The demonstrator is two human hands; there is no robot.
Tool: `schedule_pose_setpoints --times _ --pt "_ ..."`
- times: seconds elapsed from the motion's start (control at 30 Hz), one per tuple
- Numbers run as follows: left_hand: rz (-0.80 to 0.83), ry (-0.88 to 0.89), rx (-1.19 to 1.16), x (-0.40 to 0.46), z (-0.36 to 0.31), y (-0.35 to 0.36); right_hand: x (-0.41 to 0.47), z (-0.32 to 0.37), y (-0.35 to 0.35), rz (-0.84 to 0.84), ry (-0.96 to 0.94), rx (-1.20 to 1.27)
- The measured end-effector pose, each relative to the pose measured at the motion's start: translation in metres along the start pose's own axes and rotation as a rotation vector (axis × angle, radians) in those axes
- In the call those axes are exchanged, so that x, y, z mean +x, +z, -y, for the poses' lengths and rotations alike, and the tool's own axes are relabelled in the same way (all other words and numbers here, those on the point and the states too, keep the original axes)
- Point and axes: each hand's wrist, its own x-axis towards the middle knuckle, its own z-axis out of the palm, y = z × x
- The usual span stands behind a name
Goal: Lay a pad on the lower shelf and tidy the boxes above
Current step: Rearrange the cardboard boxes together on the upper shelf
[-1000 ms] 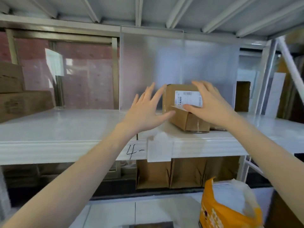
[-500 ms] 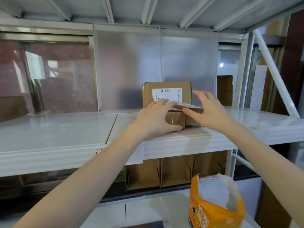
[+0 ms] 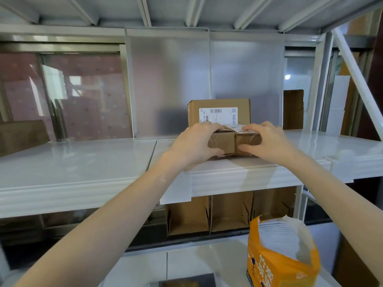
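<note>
Two hands grip small box near shelf edge.

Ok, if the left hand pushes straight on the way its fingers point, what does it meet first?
The left hand already grips the small taped box; straight past that, probably the taller labelled box behind it, though depth is unclear.

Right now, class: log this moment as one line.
left hand: grips small box | right hand: grips small box | big box: behind | shelf: upper

Matt brown cardboard box on glossy white shelf
</note>
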Motion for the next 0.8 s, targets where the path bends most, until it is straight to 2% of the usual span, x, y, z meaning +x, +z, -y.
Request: schedule_pose_setpoints --times 0.1,0.27,0.43,0.57,0.8 --pt "-0.029 -0.020 -0.032 -0.006 0.005 -0.006 -0.001 0.006 -0.002 -0.088 -0.004 0.073" --pt "-0.088 -0.028 -0.104 -0.019 0.014 -0.023 -0.001 0.020 0.000 -0.048 0.081 0.062" --pt "-0.176 -0.001 -0.110 -0.037 0.027 -0.041 -0.002 0.037 0.012 -0.105 0.137 -0.115" --pt "-0.237 0.018 -0.093 -0.052 0.034 -0.051 -0.003 0.046 0.016 -0.192 0.082 -0.226" --pt "-0.272 -0.012 -0.055 -0.073 0.045 -0.067 0.003 0.066 0.021 -0.118 0.116 -0.233"
